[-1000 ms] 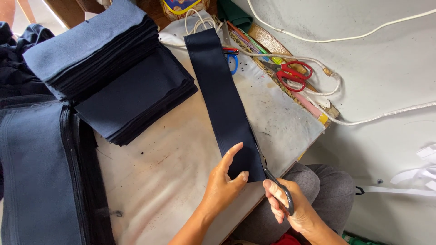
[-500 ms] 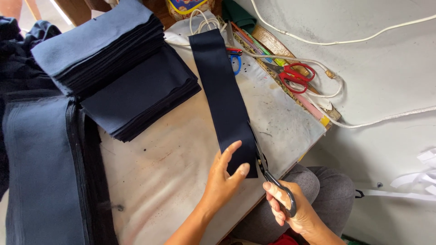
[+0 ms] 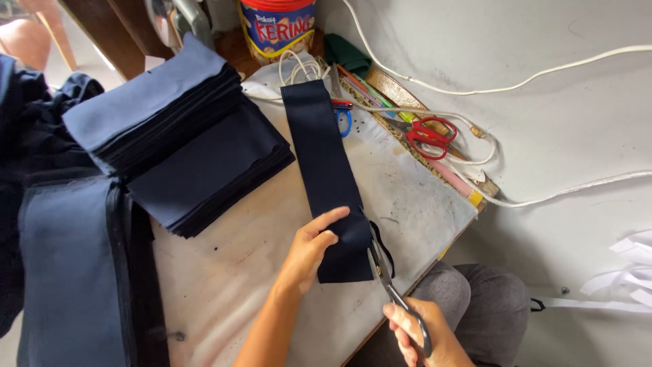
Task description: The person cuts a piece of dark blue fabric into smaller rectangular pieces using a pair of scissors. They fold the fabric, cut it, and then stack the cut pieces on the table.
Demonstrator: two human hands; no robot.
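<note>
Scuffed pale worktable (image 3: pixel 231 285): left hand (image 3: pixel 309 248) pressed flat, pinning navy fabric strip (image 3: pixel 326 170) steady — right hand (image 3: pixel 424 333) gripping black scissors (image 3: pixel 384 268), blades cutting along strip's edge.

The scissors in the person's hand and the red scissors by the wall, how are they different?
The scissors in the right hand have dark handles and are cutting the long navy fabric strip; the red-handled scissors lie untouched among white cords. The held scissors look bigger; the red ones smaller. The left hand presses the strip flat. Both pairs are over the same worktable.
</note>
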